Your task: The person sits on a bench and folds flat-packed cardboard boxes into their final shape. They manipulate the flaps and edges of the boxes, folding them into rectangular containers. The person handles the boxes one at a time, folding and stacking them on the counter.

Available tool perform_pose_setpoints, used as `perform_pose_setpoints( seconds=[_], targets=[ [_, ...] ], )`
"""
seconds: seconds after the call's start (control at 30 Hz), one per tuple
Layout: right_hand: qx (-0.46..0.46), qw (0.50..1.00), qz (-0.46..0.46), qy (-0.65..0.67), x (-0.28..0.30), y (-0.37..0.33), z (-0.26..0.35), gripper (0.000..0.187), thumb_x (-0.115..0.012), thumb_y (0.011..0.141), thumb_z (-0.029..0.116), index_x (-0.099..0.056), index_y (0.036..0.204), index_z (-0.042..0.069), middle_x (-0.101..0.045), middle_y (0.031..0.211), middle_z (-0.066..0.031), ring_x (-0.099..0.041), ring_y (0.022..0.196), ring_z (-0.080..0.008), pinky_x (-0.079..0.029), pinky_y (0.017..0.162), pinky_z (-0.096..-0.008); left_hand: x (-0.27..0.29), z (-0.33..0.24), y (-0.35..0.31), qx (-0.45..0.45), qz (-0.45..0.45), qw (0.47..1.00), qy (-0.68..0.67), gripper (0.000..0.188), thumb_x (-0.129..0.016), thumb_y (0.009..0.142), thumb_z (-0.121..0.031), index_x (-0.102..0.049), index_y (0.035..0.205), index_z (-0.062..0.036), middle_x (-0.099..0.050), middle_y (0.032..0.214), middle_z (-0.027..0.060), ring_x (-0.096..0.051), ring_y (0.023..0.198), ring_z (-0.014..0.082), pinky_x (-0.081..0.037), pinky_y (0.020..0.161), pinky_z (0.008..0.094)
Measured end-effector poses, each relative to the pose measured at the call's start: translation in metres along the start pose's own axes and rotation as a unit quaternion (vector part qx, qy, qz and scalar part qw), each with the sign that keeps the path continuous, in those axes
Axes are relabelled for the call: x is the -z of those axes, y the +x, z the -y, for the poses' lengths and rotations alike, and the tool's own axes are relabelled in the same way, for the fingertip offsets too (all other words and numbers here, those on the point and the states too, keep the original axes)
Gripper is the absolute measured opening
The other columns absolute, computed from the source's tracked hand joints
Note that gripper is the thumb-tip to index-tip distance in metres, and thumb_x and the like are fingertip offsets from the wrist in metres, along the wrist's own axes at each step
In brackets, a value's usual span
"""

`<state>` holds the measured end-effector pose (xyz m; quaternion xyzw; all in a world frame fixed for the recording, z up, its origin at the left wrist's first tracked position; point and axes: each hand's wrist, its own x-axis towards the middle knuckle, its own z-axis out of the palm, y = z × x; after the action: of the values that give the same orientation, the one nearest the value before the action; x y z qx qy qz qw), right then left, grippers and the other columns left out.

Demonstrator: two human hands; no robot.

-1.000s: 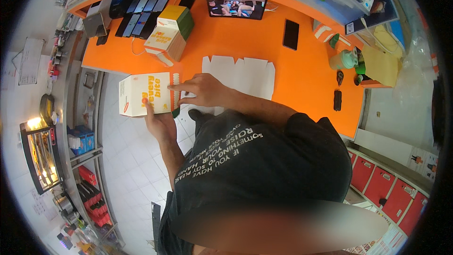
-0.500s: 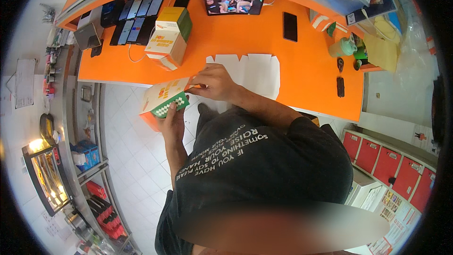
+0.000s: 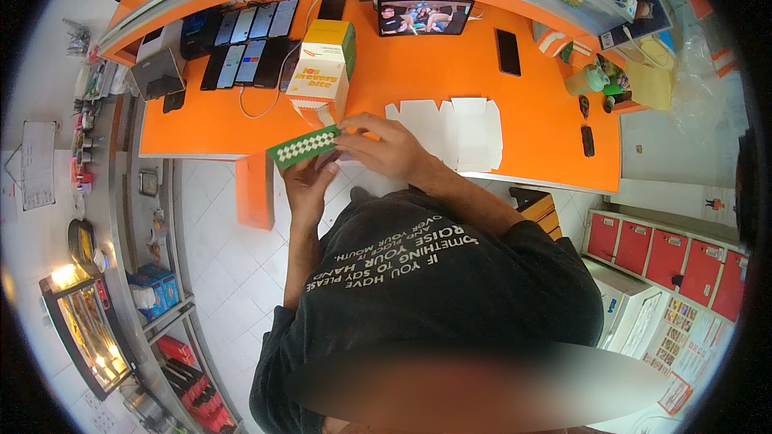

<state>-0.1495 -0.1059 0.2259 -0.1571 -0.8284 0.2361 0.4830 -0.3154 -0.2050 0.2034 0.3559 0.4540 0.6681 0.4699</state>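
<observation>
A paperboard carton (image 3: 304,147) is in my hands just off the counter's front edge, its green side with white checks facing up. My left hand (image 3: 308,186) grips it from below, with fingers bent round it. My right hand (image 3: 382,145) pinches the carton's right end between thumb and fingers. The carton's other sides are out of sight. To the right, a flat white carton blank (image 3: 474,138) with cut flaps lies on the orange counter (image 3: 402,64). Behind my hands stand a cream and orange folded carton (image 3: 318,87) and a yellow and green one (image 3: 330,36).
Several phones (image 3: 251,62) lie at the back left, and a single phone (image 3: 507,52) on the right. A tablet (image 3: 425,16) playing video stands at the back. A light green cup (image 3: 587,80) is near the right end. An orange panel (image 3: 255,193) drops below the counter.
The carton has been turned, so its printed cream face no longer shows and the green checked side faces up. Both hands have moved slightly right with it. The view has shifted a little.
</observation>
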Motion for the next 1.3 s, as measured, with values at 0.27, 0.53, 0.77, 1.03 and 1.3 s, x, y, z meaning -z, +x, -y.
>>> perform_pose_setpoints(
  seconds=[0.27, 0.53, 0.77, 1.03, 1.3],
  targets=[
    [-0.055, 0.998, 0.023, -0.019, -0.03, 0.015, 0.028, 0.02, -0.072, 0.082, 0.002, -0.069, 0.101, -0.002, -0.064, 0.113, -0.0129, -0.067, 0.094, -0.0238, -0.057, 0.079, -0.0314, 0.047, 0.01, 0.02, -0.002, 0.052, 0.998, 0.039, 0.028, -0.063, 0.092, 0.003, -0.061, 0.12, 0.0026, -0.067, 0.115, 0.0112, -0.066, 0.104, 0.0187, -0.057, 0.089, 0.0345],
    [-0.099, 0.983, -0.022, -0.153, -0.039, -0.003, 0.044, 0.017, -0.073, 0.084, 0.01, -0.071, 0.098, 0.002, -0.062, 0.118, -0.0117, -0.068, 0.094, -0.025, -0.057, 0.08, -0.0349, 0.039, 0.01, 0.036, 0.065, 0.111, 0.973, -0.191, 0.033, -0.06, 0.094, -0.001, -0.053, 0.126, -0.0028, -0.066, 0.115, 0.0132, -0.069, 0.097, 0.0225, -0.058, 0.085, 0.0366],
    [-0.315, 0.926, -0.192, -0.081, -0.047, -0.027, 0.048, 0.018, -0.073, 0.082, 0.003, -0.071, 0.1, 0.001, -0.067, 0.111, -0.0157, -0.068, 0.101, -0.0347, -0.055, 0.086, -0.0373, 0.032, 0.007, 0.071, 0.214, 0.11, 0.882, -0.406, 0.021, -0.052, 0.103, -0.015, -0.059, 0.121, -0.0067, -0.068, 0.115, 0.0038, -0.069, 0.095, 0.01, -0.06, 0.087, 0.0302],
    [-0.083, 0.976, -0.171, -0.107, -0.049, -0.003, 0.056, 0.019, -0.073, 0.079, -0.004, -0.07, 0.098, -0.003, -0.07, 0.101, -0.015, -0.07, 0.099, -0.0301, -0.057, 0.084, -0.0363, 0.02, -0.025, 0.044, 0.132, 0.208, 0.917, -0.313, 0.058, -0.057, 0.096, -0.049, -0.048, 0.133, -0.0063, -0.052, 0.137, 0.0111, -0.045, 0.134, 0.0313, -0.053, 0.099, 0.0479],
    [-0.078, 0.988, -0.058, -0.117, -0.044, 0.011, 0.065, 0.012, -0.075, 0.078, 0.0, -0.073, 0.09, 0.0, -0.069, 0.105, -0.0139, -0.069, 0.104, -0.0303, -0.057, 0.089, -0.0377, 0.055, -0.039, 0.054, 0.103, 0.226, 0.941, -0.229, 0.04, -0.048, 0.101, -0.031, -0.048, 0.129, -0.0019, -0.055, 0.13, 0.0128, -0.055, 0.124, 0.0269, -0.057, 0.092, 0.0474]
  ],
)
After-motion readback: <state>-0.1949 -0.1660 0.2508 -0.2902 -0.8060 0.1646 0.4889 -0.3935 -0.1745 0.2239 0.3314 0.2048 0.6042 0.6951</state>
